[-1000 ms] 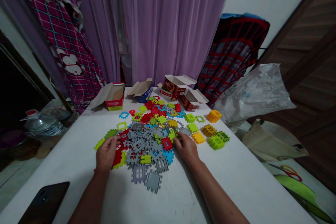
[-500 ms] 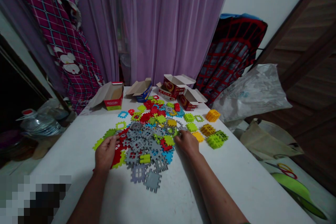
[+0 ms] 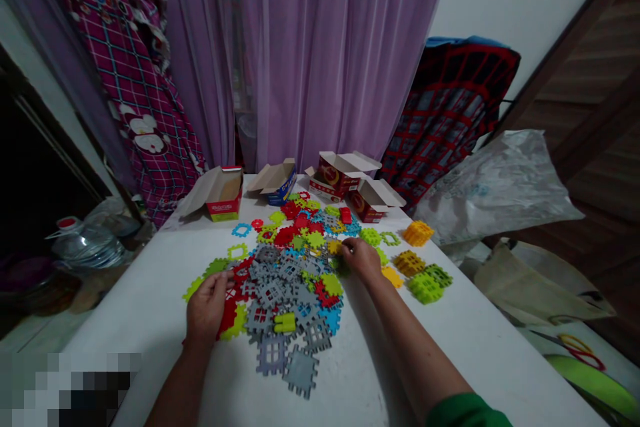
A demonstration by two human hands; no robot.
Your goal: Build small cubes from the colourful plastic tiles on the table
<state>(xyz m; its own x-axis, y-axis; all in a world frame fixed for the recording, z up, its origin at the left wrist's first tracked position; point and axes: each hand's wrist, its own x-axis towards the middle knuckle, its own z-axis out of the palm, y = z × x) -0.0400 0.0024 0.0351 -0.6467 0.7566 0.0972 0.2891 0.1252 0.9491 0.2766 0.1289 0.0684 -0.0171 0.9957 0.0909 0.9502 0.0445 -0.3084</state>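
Observation:
A heap of flat interlocking plastic tiles (image 3: 290, 280) in grey, red, green, blue and yellow lies on the white table (image 3: 470, 340). My left hand (image 3: 207, 310) rests on the heap's left edge, fingers curled over red and green tiles. My right hand (image 3: 361, 257) reaches into the far right part of the heap, fingertips pinched on a small piece I cannot make out. A green tile (image 3: 332, 282) lies just below it. Assembled cubes stand to the right: an orange one (image 3: 418, 233), a dark yellow one (image 3: 409, 262) and a green one (image 3: 425, 285).
Several open cardboard boxes stand at the table's far edge: a red one (image 3: 223, 190), a blue one (image 3: 277, 181), two red ones (image 3: 350, 180). A plastic bag (image 3: 495, 187) and paper bags lie right of the table. A water jug (image 3: 85, 243) sits left. Purple curtains hang behind.
My right hand has moved away from me, from the heap's near right side to its far right part. My left hand has stayed on the left edge. The view has tilted slightly.

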